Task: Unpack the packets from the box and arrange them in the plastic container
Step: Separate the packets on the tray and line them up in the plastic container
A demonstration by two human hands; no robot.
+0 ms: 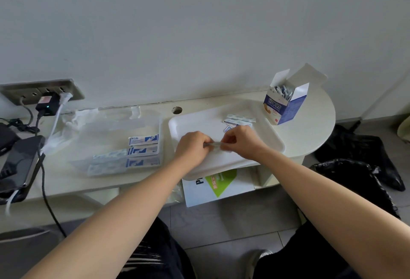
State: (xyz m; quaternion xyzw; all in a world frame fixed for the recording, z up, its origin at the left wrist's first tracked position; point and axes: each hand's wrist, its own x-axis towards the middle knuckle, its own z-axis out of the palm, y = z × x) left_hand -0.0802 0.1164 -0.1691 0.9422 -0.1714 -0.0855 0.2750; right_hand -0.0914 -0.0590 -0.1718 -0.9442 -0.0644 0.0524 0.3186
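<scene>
The task looks partly done. The container (111,132), of clear plastic, lies on the left of the table (315,123). Several packets already sit in it: three blue-and-white ones (143,151) ranged near to far along its right side, and paler ones (106,161) just left of them.

Plenty seems left to do. The box (286,105) stands far right with its flaps open and looks well filled with packets set on end. A few loose packets (238,121) lie on the far right part of the white tray (177,123), which sits between container and box.

The piece in hand is one small packet (216,144), held over the near middle of the tray. The left hand (193,149) pinches its left end and the right hand (241,143) pinches its right end. Both grips are closed on it with fingers curled in.

The packet is thin, flat and pale. It is too blurred to tell whether it is a single one or a joined pair being pulled apart. Those in the container are flat white sleeves with blue print. They look light and likely to slide out of line.
</scene>
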